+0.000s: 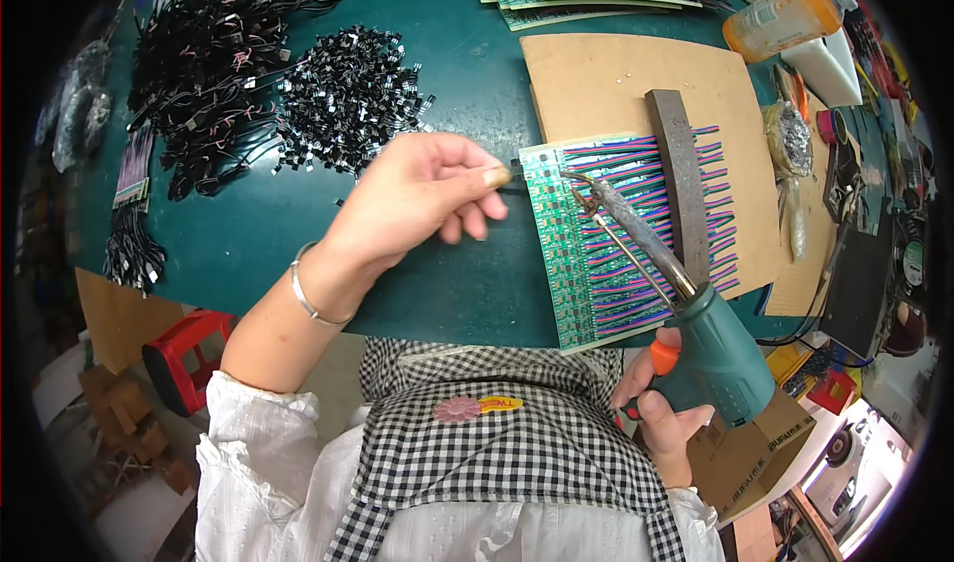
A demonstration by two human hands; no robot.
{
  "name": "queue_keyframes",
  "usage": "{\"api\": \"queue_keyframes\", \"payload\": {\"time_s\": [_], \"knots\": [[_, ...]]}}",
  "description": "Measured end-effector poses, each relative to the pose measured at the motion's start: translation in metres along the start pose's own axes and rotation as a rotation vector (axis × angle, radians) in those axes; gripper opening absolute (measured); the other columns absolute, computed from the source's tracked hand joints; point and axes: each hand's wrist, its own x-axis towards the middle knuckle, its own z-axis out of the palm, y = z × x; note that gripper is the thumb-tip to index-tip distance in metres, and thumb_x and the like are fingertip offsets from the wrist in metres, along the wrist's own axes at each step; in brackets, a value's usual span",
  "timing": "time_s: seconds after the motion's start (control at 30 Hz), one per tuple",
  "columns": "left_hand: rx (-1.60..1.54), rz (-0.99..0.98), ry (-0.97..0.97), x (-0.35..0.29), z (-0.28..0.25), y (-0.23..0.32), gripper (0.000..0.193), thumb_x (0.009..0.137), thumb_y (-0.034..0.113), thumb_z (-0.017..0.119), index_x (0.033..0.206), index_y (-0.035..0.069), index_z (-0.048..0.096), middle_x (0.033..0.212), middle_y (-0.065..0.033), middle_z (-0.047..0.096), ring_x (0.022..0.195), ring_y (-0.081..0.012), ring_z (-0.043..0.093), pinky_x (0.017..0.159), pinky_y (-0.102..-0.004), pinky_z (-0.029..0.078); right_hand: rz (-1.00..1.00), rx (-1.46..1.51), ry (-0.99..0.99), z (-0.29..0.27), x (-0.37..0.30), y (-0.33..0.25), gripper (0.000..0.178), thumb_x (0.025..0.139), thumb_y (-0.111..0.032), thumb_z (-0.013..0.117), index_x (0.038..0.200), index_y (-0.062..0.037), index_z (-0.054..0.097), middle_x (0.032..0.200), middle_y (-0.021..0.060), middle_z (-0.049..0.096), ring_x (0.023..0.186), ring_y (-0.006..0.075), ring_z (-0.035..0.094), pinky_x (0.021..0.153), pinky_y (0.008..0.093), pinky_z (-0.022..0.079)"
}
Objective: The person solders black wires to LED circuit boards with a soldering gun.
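In the head view, the green circuit board (556,264) lies on the bench (452,284) to the right of the left hand (427,189), its long axis running from near to far with a slight slant. The left hand is much the nearer of the hands to the board's left edge: thumb and forefinger are pinched together on a small dark part (514,188), held at that edge close to the far end. Whether the part touches the board cannot be told. The other fingers curl loosely.

The right hand (666,425) is lower, at the near right, wrapped round the grip of a green soldering gun (720,353). The gun's shaft slants away to the far left over the board, so its tip (569,174) sits just right of the pinched part, above the board's far end; contact there is unclear.

Coloured wires (626,254) run rightward from the board, crosswise to its length, and pass under a dark bar (679,184). Farther left lies a heap of small black connectors (348,95).
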Motion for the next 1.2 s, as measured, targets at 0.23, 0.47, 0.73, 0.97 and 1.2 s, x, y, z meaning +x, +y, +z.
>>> {"api": "queue_keyframes", "payload": {"time_s": [0.23, 0.47, 0.73, 0.97, 1.2], "knots": [[0.709, 0.546, 0.378, -0.006, -0.022, -0.012, 0.010, 0.070, 0.002, 0.070, 0.079, 0.003, 0.066, 0.077, -0.0044, 0.064, 0.069, -0.0151, 0.057, 0.062, -0.0276, 0.046, -0.002, -0.002, 0.016, 0.001, 0.000, -0.001, 0.064, 0.075, -0.025, 0.073, 0.121, 0.0047, 0.040, 0.068, 0.0073, 0.051, 0.051, 0.0178, 0.053, 0.044, 0.0275, 0.046], [1.015, 0.656, 0.399, 0.001, -0.020, -0.020, 0.017, 0.065, 0.009, 0.075, 0.077, 0.008, 0.064, 0.077, -0.0020, 0.058, 0.077, -0.0216, 0.051, 0.074, -0.0339, 0.040, 0.047, -0.044, -0.017, -0.001, -0.001, 0.002, 0.062, 0.075, -0.022, 0.073, 0.119, 0.0059, 0.041, 0.068, 0.0084, 0.052, 0.052, 0.0180, 0.053, 0.046, 0.0278, 0.046], [0.941, 0.664, 0.424, 0.004, -0.014, -0.021, 0.017, 0.065, 0.009, 0.074, 0.077, 0.009, 0.062, 0.078, -0.0007, 0.057, 0.078, -0.0212, 0.050, 0.075, -0.0340, 0.037, 0.066, -0.068, -0.032, 0.003, 0.002, 0.004, 0.062, 0.076, -0.019, 0.072, 0.121, 0.0071, 0.040, 0.070, 0.0085, 0.051, 0.052, 0.0183, 0.053, 0.047, 0.0282, 0.046], [1.037, 0.675, 0.385, 0.004, -0.017, -0.023, 0.019, 0.066, 0.008, 0.074, 0.081, 0.010, 0.062, 0.078, -0.0008, 0.055, 0.079, -0.0201, 0.049, 0.072, -0.0341, 0.034, 0.129, 0.005, -0.009, 0.004, -0.002, -0.002, 0.063, 0.073, -0.020, 0.074, 0.118, 0.0075, 0.041, 0.070, 0.0081, 0.051, 0.051, 0.0182, 0.053, 0.045, 0.0284, 0.047], [1.077, 0.694, 0.357, 0.004, -0.016, -0.018, 0.020, 0.066, 0.009, 0.074, 0.080, 0.011, 0.061, 0.079, 0.0006, 0.053, 0.077, -0.0191, 0.047, 0.071, -0.0336, 0.031, -0.077, 0.183, 0.068, -0.010, -0.001, -0.025, 0.062, 0.074, -0.017, 0.071, 0.118, 0.0100, 0.036, 0.066, 0.0089, 0.050, 0.045, 0.0180, 0.050, 0.036, 0.0285, 0.045]]}}
